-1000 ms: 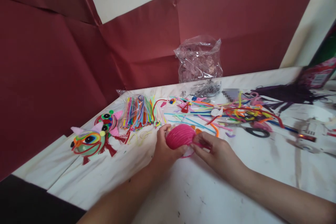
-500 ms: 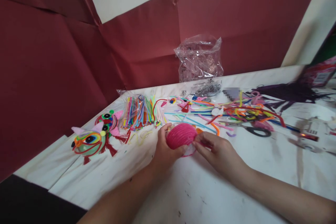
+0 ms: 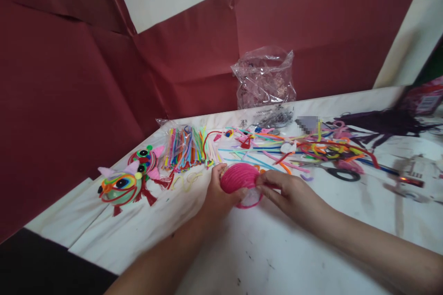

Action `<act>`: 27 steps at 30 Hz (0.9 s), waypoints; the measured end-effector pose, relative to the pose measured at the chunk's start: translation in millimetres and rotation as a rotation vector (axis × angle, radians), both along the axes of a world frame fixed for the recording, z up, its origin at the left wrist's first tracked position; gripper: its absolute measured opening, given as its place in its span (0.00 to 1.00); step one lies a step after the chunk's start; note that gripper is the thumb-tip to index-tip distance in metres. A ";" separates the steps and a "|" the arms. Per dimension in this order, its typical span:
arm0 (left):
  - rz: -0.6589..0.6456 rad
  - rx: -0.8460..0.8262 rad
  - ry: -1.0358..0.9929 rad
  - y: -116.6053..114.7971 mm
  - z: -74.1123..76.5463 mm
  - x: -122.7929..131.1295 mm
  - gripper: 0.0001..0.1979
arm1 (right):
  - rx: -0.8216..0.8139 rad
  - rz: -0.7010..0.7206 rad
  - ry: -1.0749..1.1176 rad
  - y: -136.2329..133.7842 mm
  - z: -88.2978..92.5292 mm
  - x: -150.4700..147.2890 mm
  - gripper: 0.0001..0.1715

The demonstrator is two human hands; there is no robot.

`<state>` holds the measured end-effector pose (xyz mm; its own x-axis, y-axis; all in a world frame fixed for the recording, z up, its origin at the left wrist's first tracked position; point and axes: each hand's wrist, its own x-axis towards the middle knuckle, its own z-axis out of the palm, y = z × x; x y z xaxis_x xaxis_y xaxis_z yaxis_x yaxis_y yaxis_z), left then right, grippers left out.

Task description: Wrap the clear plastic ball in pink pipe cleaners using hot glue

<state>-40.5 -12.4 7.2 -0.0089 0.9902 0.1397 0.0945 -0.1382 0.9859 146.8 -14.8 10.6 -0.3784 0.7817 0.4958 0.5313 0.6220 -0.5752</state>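
A round, clear-looking ball (image 3: 242,178) has rows of bright pink pipe cleaner wound over its upper part. Its lower front is a bare, pale patch, with a pink strand along the bottom rim. My left hand (image 3: 221,189) is wrapped round the left side of the ball, thumb across the front. At the ball's right edge, my right hand (image 3: 285,190) pinches with thumb and forefinger on the pink pipe cleaner. What lies right between those fingertips is mostly hidden.
Two decorated animal heads with red tassels (image 3: 121,184) lie left. Behind are a bundle of coloured pipe cleaners (image 3: 185,147) and a clear plastic bag (image 3: 265,80). To the right are black-handled scissors (image 3: 344,174), dark purple tassels (image 3: 384,124) and a white glue gun (image 3: 417,175).
The ball has tilted slightly, so more of its pale lower part and bottom rim shows. My right fingers remain at its right edge. The whole view has shifted a little.
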 end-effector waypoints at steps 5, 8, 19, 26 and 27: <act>-0.028 -0.003 -0.032 0.2 0.6 0.4 0.38 | 0.199 -0.008 -0.090 1.9 3.9 3.4 0.10; 0.010 -0.019 -0.086 2.3 -0.1 0.8 0.36 | 0.438 -0.074 -0.272 4.3 15.3 12.5 0.11; -0.005 -0.085 -0.484 17.5 -4.5 -12.0 0.21 | 1.057 -0.511 -0.215 5.3 71.4 58.8 0.03; 0.084 -0.149 -0.463 21.2 9.9 -5.9 0.21 | 0.939 -0.721 0.466 -33.6 123.9 96.2 0.07; 0.092 -0.163 -0.454 21.8 12.2 -5.3 0.20 | 0.920 -0.740 0.478 -36.9 131.8 105.9 0.07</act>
<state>-45.9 9.4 19.4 -0.1210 0.9911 -0.0556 -0.3452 0.0105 0.9385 252.6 -51.7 142.4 0.3644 0.0252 0.9309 0.7805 0.5370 -0.3201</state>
